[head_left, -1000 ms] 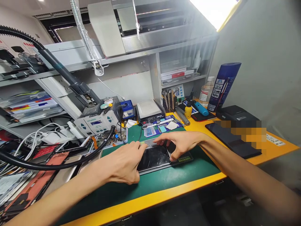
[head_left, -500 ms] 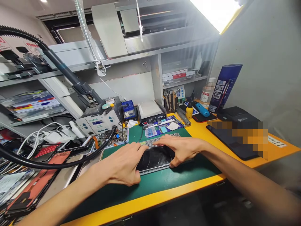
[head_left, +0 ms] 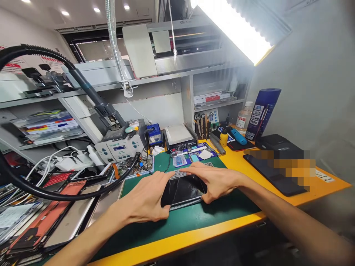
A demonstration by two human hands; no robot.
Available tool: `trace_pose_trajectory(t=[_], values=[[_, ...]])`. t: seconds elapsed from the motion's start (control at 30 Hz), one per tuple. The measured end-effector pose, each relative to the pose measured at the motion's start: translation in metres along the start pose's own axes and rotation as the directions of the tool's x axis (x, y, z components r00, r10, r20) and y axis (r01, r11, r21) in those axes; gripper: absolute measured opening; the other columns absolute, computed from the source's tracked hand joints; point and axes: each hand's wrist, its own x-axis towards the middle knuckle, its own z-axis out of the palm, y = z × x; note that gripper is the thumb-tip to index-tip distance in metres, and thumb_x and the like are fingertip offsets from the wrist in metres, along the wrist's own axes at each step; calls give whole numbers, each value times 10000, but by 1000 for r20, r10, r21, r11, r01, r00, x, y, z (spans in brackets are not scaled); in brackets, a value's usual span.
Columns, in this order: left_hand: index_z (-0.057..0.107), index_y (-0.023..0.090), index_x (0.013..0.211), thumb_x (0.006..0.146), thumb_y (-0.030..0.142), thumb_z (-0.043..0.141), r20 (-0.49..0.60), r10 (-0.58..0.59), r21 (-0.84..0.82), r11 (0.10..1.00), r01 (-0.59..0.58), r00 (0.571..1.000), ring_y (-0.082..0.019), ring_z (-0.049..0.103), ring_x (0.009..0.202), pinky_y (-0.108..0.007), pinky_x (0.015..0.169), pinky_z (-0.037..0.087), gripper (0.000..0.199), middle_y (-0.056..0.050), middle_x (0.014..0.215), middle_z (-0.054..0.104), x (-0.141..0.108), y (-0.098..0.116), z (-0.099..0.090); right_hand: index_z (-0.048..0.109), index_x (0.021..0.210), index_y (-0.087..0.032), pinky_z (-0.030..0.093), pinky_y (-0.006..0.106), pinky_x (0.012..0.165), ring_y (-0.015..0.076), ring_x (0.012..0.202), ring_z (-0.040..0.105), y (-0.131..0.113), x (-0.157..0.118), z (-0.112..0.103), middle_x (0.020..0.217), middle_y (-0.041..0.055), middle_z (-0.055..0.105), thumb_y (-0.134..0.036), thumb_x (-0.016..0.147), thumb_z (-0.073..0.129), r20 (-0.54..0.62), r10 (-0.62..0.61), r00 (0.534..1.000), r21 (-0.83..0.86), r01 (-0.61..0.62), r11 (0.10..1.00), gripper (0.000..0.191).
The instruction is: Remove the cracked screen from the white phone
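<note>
A phone (head_left: pixel 183 190) with a glossy black screen lies face up on a perforated metal plate (head_left: pixel 209 164), on the green mat (head_left: pixel 191 220). My left hand (head_left: pixel 146 195) grips the phone's left end, its thumb at the near edge and its fingers along the far edge. At the right end, my right hand (head_left: pixel 215 181) holds it the same way, fingers bent over the far side and thumb at the near corner. Both hands hide the phone's ends and much of the plate.
Left of the mat lie several phones and phone parts (head_left: pixel 69 221). Behind stand a hot-air station (head_left: pixel 119 147) with a looping black hose, a parts tray (head_left: pixel 133 168) and a flat heating device (head_left: pixel 179 138). At right are a yellow bottle (head_left: pixel 223 138) and a black tablet-like slab (head_left: pixel 271 177).
The view has tilted upward, so the bench sits lower in the picture. Both hands keep their hold on the phone at nearly the same place.
</note>
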Motion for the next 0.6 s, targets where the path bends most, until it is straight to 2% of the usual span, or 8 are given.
trace_pose_trajectory(t=[0.07,0.13,0.23,0.3,0.37,0.43,0.53,0.6], values=[[377,211,1401,715,283,606,-59,-31,28,999,33,998,-288,559,1080,-405,928,497,727,-109,1200,579,-4,0,4,257,1560,-297,455,415,1003,327,1256,479,0,-1,-2,1395,103,465,-281,591,810,-70,-10,997,48,13,999,1116],[369,173,1411,714,271,594,-107,-72,67,995,79,992,-323,528,1130,-447,937,493,739,-148,1240,560,-8,1,8,268,1558,-288,361,437,1116,340,1372,378,2,-2,-6,1527,99,368,-361,605,848,-230,36,973,166,3,986,1118],[343,148,1443,717,249,574,-151,-115,119,984,133,982,-356,487,1170,-485,922,496,768,-171,1272,550,-15,2,6,284,1540,-255,349,455,1138,309,1368,404,5,1,-9,1545,118,355,-502,734,782,-442,199,875,373,-23,928,979],[337,146,1461,743,218,542,-179,-123,191,969,157,976,-361,472,1182,-489,912,500,750,-174,1271,555,-19,5,1,356,1482,-245,423,462,1080,292,1297,485,5,5,-6,1472,132,431,-511,782,748,-495,367,788,615,19,788,845],[330,141,1480,782,177,495,-206,-117,302,937,177,971,-357,487,1161,-488,895,508,718,-185,1267,566,-23,7,-6,484,1343,-246,503,455,996,285,1207,562,1,11,3,1381,123,508,-511,768,763,-444,516,732,821,100,563,691],[307,129,1503,830,143,436,-237,-105,408,891,197,966,-354,519,1113,-495,874,514,686,-207,1284,566,-25,9,-13,548,1201,-234,564,457,898,281,1095,630,-7,18,14,1277,124,570,-562,770,737,-349,564,749,908,122,400,573],[277,118,1525,894,101,343,-319,-70,488,843,227,945,-364,530,1133,-531,936,479,634,-231,1347,534,-21,11,-16,570,1065,-219,597,487,817,270,948,682,-24,34,25,1049,109,637,-663,790,647,-211,542,813,968,99,229,528],[281,118,1526,924,86,297,-371,-24,519,824,229,928,-376,506,1210,-561,1027,412,603,-231,1372,519,-15,10,-12,553,1034,-237,600,487,809,239,880,686,-32,49,27,952,67,634,-676,806,609,-175,521,836,982,110,154,498]])
